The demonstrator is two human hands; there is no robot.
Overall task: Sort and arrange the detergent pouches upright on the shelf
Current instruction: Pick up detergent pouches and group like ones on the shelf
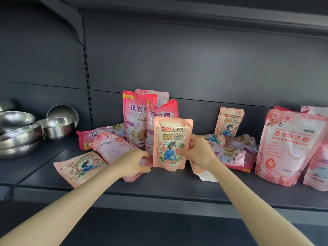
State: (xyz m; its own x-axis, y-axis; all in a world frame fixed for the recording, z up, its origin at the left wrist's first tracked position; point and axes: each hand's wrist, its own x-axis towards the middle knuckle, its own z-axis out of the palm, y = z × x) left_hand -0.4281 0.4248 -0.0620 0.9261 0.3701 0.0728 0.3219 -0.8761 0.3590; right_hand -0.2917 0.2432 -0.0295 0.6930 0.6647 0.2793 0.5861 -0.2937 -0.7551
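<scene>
My right hand (197, 150) grips the right edge of a small peach pouch (170, 144) with a floral figure, holding it upright at the middle of the dark shelf (159, 185). My left hand (132, 163) grips the end of a pink pouch (115, 148) that lies flat. Two tall pink pouches (136, 118) stand upright behind. Another small peach pouch (79, 167) lies flat at the left, and one (229, 123) stands at the back right. A large pink pouch (287, 148) stands at the right. Several pouches (234, 151) lie in a heap behind my right hand.
Several steel bowls (23, 132) are stacked on the left shelf section, past the slotted upright (87, 86). The shelf's front edge runs below my forearms. Bare shelf shows along the front between the pouches.
</scene>
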